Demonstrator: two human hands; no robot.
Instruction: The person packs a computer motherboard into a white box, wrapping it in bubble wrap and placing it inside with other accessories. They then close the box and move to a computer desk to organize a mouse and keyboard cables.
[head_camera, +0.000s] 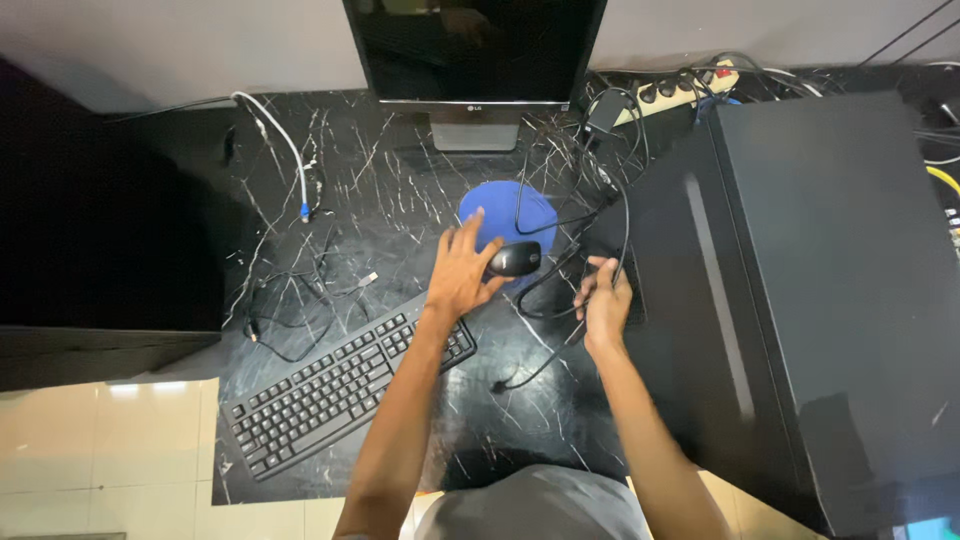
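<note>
On the desk (300, 180), take the mouse pad (500, 205) as the landmark. The mouse (515, 259) lies on its near edge, with the left hand (462, 272) touching the mouse from the left. The monitor (475, 50) stands behind the pad, against the wall. The keyboard (345, 395) lies slantwise in front of the pad and to its left. The computer case (820, 290) lies to the right of the pad, and the right hand (605, 300) holds a cable (560, 345) between pad and case. A power strip (680, 88) lies behind the pad to the right, beside the monitor.
</note>
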